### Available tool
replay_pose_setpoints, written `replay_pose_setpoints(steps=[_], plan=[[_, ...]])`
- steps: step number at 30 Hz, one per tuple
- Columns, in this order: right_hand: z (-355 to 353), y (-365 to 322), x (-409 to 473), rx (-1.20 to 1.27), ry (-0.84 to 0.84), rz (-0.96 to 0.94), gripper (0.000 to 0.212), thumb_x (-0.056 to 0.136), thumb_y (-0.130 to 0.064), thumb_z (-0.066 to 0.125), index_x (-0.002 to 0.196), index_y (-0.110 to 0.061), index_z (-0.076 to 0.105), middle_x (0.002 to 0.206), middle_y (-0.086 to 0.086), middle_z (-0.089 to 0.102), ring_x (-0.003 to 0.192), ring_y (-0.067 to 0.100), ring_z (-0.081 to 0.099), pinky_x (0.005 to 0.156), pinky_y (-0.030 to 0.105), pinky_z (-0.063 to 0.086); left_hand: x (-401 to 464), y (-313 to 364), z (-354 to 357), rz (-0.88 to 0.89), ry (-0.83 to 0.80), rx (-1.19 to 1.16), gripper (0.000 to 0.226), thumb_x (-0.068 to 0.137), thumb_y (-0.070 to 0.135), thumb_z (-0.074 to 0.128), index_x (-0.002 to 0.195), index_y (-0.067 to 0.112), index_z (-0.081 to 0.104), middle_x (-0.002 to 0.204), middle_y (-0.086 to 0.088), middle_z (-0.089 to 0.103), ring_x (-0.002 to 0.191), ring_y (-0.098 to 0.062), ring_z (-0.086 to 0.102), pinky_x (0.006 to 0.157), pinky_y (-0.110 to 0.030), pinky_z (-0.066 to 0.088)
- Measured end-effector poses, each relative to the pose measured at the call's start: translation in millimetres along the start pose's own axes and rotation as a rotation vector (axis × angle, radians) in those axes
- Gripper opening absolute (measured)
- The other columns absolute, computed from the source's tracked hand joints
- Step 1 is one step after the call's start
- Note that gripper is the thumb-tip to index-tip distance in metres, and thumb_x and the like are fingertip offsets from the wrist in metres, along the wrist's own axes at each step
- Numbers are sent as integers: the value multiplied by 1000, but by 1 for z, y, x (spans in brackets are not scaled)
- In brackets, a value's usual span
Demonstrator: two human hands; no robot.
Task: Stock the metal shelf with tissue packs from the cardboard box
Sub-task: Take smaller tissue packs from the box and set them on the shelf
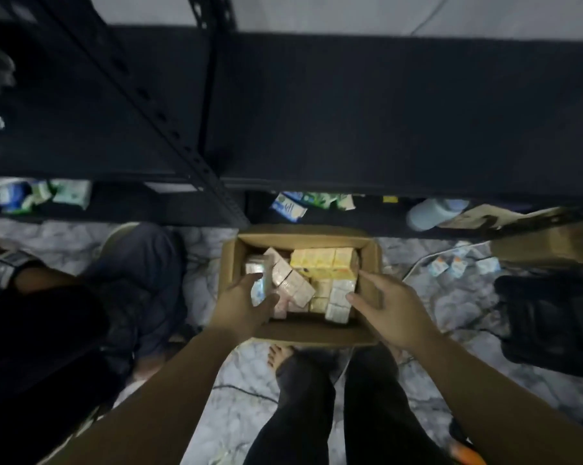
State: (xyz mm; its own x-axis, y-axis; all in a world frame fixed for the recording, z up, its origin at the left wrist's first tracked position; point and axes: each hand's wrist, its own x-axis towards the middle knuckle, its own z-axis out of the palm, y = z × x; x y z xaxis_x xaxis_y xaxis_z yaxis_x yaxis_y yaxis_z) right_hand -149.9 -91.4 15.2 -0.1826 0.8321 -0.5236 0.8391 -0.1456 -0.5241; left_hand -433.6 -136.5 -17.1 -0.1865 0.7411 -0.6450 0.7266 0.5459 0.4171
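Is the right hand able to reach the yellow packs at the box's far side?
Probably yes. The cardboard box is open-topped, the yellow packs lie uncovered, and the right hand hovers just beside them; the left hand grips a blue pack on the other side.

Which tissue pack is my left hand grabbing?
The pale blue pack at the cardboard box's left wall, in the left hand; others are pink, yellow or white.

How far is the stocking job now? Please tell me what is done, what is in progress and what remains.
Done, it seems: a few packs lie on the lower level of the shelf. In hand: the left hand grips a pale pack inside the box, and the right hand reaches, open, toward the white packs. Left: the box holds many packs, and the wide upper board looks bare.
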Motion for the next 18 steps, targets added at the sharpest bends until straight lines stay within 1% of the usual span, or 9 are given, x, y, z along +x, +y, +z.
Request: replay_pose_setpoints(steps=[2, 4, 8, 11, 13, 15, 16, 17, 18], plan=[[26, 7, 24, 13, -32, 16, 65, 89, -61, 68, 145, -29, 59, 143, -2, 62, 131, 19, 56, 105, 28, 43, 19, -21, 16, -29, -1, 11, 67, 92, 53, 67, 150, 26, 47, 138, -3, 61, 119, -24, 61, 84, -23, 36], [55, 14, 49, 2, -48, 24, 67, 88, -65, 65, 145, -31, 57, 144, -3, 61, 132, 20, 55, 108, 35, 46, 41, -40, 32, -46, 10, 7, 67, 92, 53, 67, 150, 26, 47, 140, -4, 59, 121, -26, 60, 84, -24, 37], [112, 36, 102, -82, -51, 27, 67, 90, -69, 59, 145, -31, 56, 141, -4, 62, 127, 21, 58, 104, 39, 49, 90, -65, 59, -47, 57, 11, 66, 90, 52, 70, 148, 30, 48, 146, -5, 53, 127, -29, 56, 100, -32, 43], [141, 59, 143, -198, -6, 60, 68, 92, -72, 53, 147, -32, 53, 141, -1, 63, 118, 25, 63, 96, 37, 52, 129, -75, 79, -10, 107, 26, 65, 91, 47, 71, 148, 28, 46, 146, -6, 49, 131, -29, 51, 106, -37, 40], [156, 77, 169, -242, 54, 64, 71, 92, -69, 54, 148, -26, 53, 147, 3, 58, 130, 29, 54, 104, 40, 48, 154, -82, 93, 19, 120, 53, 67, 93, 42, 71, 151, 22, 44, 152, -8, 43, 140, -29, 42, 113, -35, 34], [168, 94, 190, -265, 85, 96, 72, 93, -60, 60, 153, -22, 47, 153, 9, 50, 139, 33, 41, 113, 45, 40, 175, -91, 108, 51, 98, 105, 74, 95, 42, 69, 157, 21, 36, 165, -10, 30, 152, -30, 27, 124, -40, 25], [175, 101, 197, -268, 92, 122, 74, 93, -57, 63, 155, -22, 42, 155, 12, 45, 141, 35, 38, 115, 48, 39, 184, -97, 116, 57, 72, 131, 77, 95, 44, 67, 160, 22, 31, 168, -10, 24, 156, -30, 20, 127, -43, 21], [180, 104, 203, -248, 98, 163, 77, 93, -54, 65, 158, -23, 36, 158, 12, 41, 142, 36, 36, 115, 50, 39, 190, -102, 122, 60, 45, 149, 79, 95, 45, 65, 161, 23, 27, 169, -11, 22, 157, -30, 16, 128, -44, 18], [187, 107, 207, -201, 100, 211, 81, 92, -51, 67, 159, -24, 31, 160, 12, 36, 144, 36, 35, 114, 51, 39, 195, -106, 128, 55, 18, 161, 80, 95, 45, 65, 161, 21, 26, 168, -12, 23, 156, -31, 17, 128, -44, 18]])
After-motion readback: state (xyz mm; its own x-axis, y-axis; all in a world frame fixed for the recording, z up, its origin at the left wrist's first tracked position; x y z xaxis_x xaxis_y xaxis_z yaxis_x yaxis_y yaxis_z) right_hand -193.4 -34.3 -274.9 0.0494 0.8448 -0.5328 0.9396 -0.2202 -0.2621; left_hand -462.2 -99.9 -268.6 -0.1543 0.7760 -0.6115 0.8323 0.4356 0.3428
